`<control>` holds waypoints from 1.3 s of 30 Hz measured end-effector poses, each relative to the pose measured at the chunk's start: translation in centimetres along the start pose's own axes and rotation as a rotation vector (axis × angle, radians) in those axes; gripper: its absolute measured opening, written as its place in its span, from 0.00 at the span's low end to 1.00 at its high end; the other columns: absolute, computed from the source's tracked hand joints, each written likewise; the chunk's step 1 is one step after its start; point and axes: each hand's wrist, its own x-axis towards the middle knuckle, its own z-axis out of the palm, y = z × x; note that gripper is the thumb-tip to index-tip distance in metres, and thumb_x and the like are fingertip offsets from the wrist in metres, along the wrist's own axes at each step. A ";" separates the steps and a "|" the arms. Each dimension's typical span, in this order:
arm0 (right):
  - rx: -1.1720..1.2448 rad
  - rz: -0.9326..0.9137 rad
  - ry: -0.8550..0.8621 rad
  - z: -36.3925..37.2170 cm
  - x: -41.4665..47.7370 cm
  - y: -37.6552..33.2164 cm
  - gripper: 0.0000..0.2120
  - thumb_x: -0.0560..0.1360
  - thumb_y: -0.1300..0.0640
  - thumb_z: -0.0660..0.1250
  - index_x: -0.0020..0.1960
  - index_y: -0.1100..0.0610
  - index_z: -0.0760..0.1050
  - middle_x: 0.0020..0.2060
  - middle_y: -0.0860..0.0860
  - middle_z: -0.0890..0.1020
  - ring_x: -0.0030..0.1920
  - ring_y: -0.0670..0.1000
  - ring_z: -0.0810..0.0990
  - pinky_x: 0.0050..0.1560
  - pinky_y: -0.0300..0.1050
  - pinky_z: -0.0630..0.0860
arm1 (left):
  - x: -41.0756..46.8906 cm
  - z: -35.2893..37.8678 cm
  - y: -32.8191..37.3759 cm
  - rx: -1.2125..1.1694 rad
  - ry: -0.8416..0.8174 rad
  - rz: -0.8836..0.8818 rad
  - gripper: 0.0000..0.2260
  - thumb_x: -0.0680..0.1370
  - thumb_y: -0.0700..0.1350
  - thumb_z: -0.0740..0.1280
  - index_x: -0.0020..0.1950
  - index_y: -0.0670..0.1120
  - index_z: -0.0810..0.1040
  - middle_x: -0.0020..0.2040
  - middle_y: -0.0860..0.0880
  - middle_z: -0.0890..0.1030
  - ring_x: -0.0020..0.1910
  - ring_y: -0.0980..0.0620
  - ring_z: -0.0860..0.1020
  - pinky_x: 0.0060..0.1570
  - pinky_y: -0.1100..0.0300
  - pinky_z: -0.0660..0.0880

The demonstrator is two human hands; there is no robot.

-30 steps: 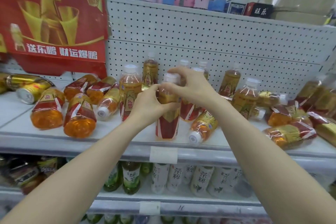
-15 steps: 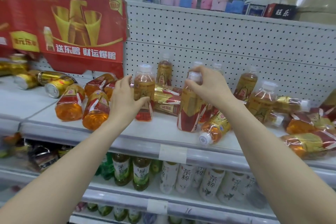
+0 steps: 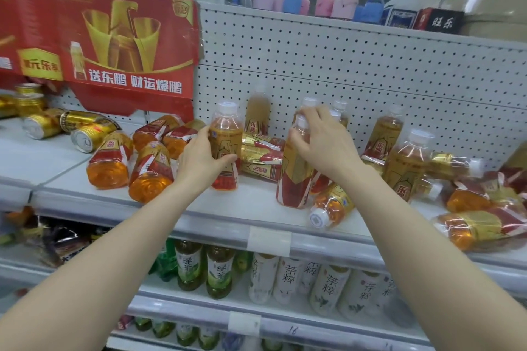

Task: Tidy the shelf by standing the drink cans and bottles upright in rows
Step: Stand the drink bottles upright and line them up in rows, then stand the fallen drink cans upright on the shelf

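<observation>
Orange drink bottles with red-gold labels crowd the grey shelf. My left hand is wrapped around the body of an upright bottle. An upright, slightly tilted bottle stands to its right, and my right hand grips it around the neck and cap. Between them two bottles lie flat. Two more lie on their sides at the left, one lies by the front edge. Gold cans lie at the far left.
Upright bottles stand at the pegboard; fallen ones pile up at the right. A red cardboard banner hangs over the left. Tea bottles fill the lower shelf behind a price rail.
My left hand left the bottle that both hands held and moved left onto another upright bottle. My right hand stays on the first bottle's top. The view shifted left.
</observation>
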 end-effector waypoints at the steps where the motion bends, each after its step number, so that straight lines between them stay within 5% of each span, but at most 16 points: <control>1: -0.010 -0.006 0.001 0.0 0.0 0.0 0.23 0.81 0.44 0.57 0.71 0.55 0.67 0.64 0.53 0.72 0.51 0.55 0.79 0.45 0.49 0.74 | 0.0 -0.1 0.0 0.004 -0.004 0.002 0.32 0.71 0.56 0.76 0.70 0.46 0.68 0.63 0.47 0.78 0.63 0.45 0.76 0.57 0.49 0.75; 7: -0.136 -0.051 -0.040 -0.5 0.4 -0.5 0.23 0.81 0.45 0.56 0.71 0.56 0.68 0.65 0.55 0.74 0.58 0.55 0.77 0.48 0.49 0.75 | -0.1 -2.1 -0.1 0.135 -0.157 0.070 0.30 0.73 0.56 0.74 0.70 0.47 0.68 0.62 0.47 0.78 0.59 0.46 0.77 0.56 0.48 0.76; 12: -0.224 -0.224 -0.006 -1.4 0.5 -3.7 0.24 0.81 0.46 0.59 0.70 0.61 0.70 0.64 0.59 0.76 0.67 0.59 0.70 0.66 0.53 0.68 | -0.8 -7.4 -0.5 0.340 -0.203 0.272 0.30 0.74 0.56 0.72 0.73 0.48 0.68 0.69 0.48 0.74 0.66 0.47 0.72 0.64 0.50 0.70; 18: -0.187 -0.469 0.054 1.0 1.9 -12.1 0.20 0.80 0.50 0.63 0.65 0.63 0.74 0.58 0.60 0.79 0.62 0.62 0.75 0.62 0.56 0.72 | -2.5 -16.2 -4.5 0.622 -0.200 0.447 0.29 0.77 0.55 0.68 0.75 0.47 0.66 0.71 0.48 0.71 0.69 0.47 0.69 0.66 0.51 0.69; 23: -0.124 -0.606 0.007 4.2 3.0 -21.5 0.23 0.79 0.49 0.65 0.68 0.63 0.72 0.60 0.60 0.78 0.62 0.62 0.75 0.61 0.57 0.73 | -3.9 -24.6 -11.5 0.749 -0.144 0.410 0.28 0.79 0.57 0.65 0.76 0.47 0.64 0.72 0.47 0.70 0.69 0.45 0.69 0.66 0.52 0.68; 30: -0.020 -0.732 -0.076 9.8 3.6 -38.4 0.29 0.79 0.43 0.55 0.69 0.63 0.72 0.61 0.59 0.78 0.62 0.61 0.76 0.61 0.55 0.74 | -6.9 -37.9 -23.0 0.875 -0.118 0.269 0.30 0.80 0.59 0.62 0.78 0.48 0.60 0.74 0.48 0.67 0.71 0.47 0.66 0.67 0.52 0.69; 39: 0.165 -0.750 -0.126 16.8 4.2 -57.7 0.27 0.81 0.44 0.59 0.74 0.60 0.67 0.65 0.57 0.76 0.64 0.60 0.74 0.61 0.53 0.70 | -9.3 -50.5 -35.9 0.845 -0.020 0.116 0.27 0.79 0.58 0.64 0.75 0.49 0.66 0.72 0.49 0.71 0.69 0.49 0.69 0.64 0.53 0.71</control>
